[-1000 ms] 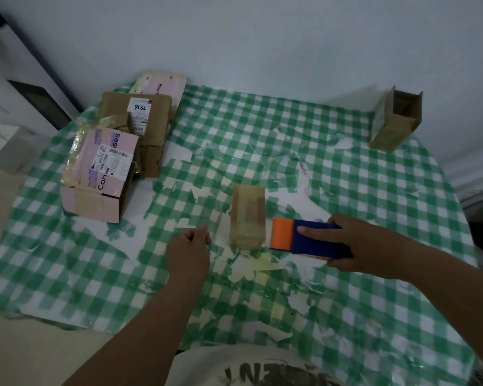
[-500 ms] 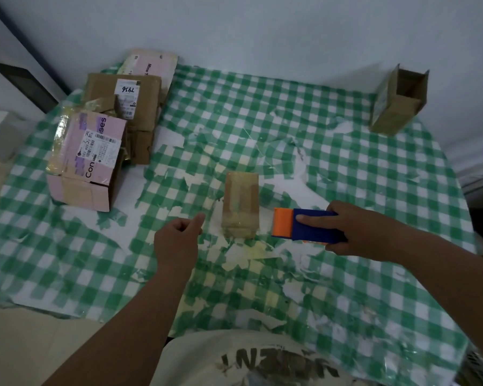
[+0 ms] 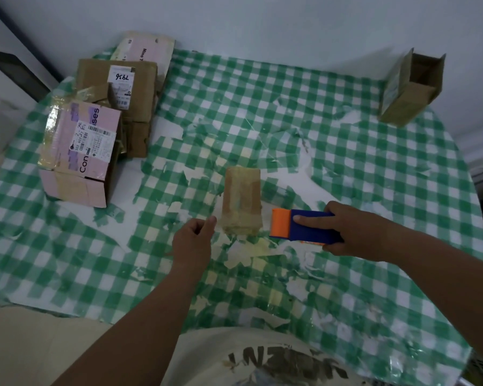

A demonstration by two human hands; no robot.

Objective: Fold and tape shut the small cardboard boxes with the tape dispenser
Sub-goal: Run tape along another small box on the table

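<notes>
Small brown taped cardboard box lies mid-bench on green-checked cloth. Right hand grips blue-and-orange tape dispenser just beside it. Left hand, fingers loosely curled, holds nothing. Risk: unsteadied box slides under dispenser; tape catches the cloth.

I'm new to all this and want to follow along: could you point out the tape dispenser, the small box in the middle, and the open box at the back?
tape dispenser (image 3: 307, 228), head view, its blue body.
small box (image 3: 241, 200), head view, its taped top face.
open box (image 3: 402, 98), head view, its front side wall.
</notes>
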